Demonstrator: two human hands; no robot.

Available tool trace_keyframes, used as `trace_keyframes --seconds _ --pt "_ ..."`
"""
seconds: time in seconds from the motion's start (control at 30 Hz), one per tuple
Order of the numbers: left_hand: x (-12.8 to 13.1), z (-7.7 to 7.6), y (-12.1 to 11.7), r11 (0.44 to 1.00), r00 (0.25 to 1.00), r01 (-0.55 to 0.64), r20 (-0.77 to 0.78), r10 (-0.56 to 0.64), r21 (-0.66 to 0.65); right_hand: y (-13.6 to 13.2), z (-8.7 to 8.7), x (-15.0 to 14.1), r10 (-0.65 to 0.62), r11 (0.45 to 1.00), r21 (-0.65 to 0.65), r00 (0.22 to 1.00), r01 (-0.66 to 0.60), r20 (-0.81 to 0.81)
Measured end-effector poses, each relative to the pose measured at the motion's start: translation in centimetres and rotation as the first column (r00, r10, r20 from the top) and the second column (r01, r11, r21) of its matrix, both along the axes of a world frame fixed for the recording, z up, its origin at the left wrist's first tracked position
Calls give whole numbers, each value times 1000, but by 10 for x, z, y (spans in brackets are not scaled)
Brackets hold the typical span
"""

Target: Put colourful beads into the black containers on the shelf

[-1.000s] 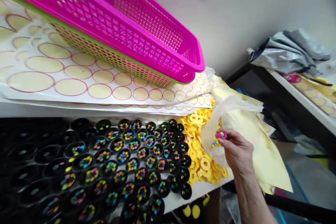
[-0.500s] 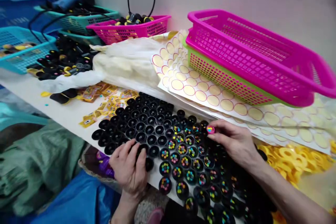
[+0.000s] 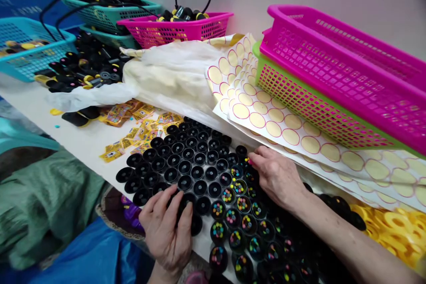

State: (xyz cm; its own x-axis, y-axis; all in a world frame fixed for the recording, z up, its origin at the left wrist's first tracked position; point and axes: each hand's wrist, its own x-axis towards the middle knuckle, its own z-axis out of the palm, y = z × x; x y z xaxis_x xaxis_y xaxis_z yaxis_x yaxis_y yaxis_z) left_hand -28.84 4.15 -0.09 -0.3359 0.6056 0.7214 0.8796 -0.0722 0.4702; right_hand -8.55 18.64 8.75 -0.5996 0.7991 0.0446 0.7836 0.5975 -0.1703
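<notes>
Rows of round black cups [image 3: 197, 172] stand close together on the table. Those on the left look bare inside, while cups farther right hold small coloured beads [image 3: 244, 204]. My left hand [image 3: 169, 226] rests at the near edge of the bare cups, its thumb and fingers curved around one black cup [image 3: 187, 200]. Over the far cups, my right hand [image 3: 278, 175] pinches a small pink cup [image 3: 250, 160], mostly hidden by the fingers. Yellow beads show at its lip. A few yellow beads lie between the cups below.
Sheets of round cream stickers [image 3: 273, 129] lie behind the cups, under stacked pink [image 3: 319, 60] and green baskets. Yellow packets [image 3: 141, 133] and black parts lie to the left. Yellow rings [image 3: 396, 226] are heaped at right. More baskets [image 3: 179, 31] stand at the back.
My right hand has moved left over the cups and tilted the small pink cup downward. My left hand stays at the same black cups. The view has shifted slightly.
</notes>
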Motion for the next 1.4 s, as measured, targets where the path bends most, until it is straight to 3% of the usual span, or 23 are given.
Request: trace_keyframes --seconds 0.17,0.3,0.37,0.47,0.57,0.7,0.87,1.03,1.23,1.4 --pt "0 0 -1 1000 1000 2 5 -2 -6 0 2 -2 35 998 44 997 -39 72" --pt "0 -1 0 1000 1000 7 4 -7 -4 0 -4 1 0 1000 -27 988 -4 -152" --pt "-1 -1 0 1000 1000 5 1 -5 2 -1 -6 5 -52 993 -117 925 8 -376" --pt "-1 -1 0 1000 1000 -6 -9 6 0 -6 -6 13 -165 962 -271 745 -22 -646" --pt "-1 -1 0 1000 1000 -9 -4 9 1 -13 -4 20 -247 924 -373 610 -87 -753" --pt "-1 -2 0 1000 1000 -14 24 15 -5 -20 -2 27 -255 920 -375 555 -112 -792" --pt "0 2 0 1000 1000 -7 12 7 -16 -17 -7 38 -196 968 -251 615 -4 -764" --pt "-1 3 -1 999 1000 -2 3 2 -40 -13 -8 51 -140 989 -61 733 134 -666" --pt "-2 1 -1 998 1000 -20 13 21 -58 -13 -12 29 14 1000 4 827 -14 -561" --pt "-3 5 1 998 1000 -1 -7 0 -60 -5 -20 10 152 988 47 949 -145 -276"
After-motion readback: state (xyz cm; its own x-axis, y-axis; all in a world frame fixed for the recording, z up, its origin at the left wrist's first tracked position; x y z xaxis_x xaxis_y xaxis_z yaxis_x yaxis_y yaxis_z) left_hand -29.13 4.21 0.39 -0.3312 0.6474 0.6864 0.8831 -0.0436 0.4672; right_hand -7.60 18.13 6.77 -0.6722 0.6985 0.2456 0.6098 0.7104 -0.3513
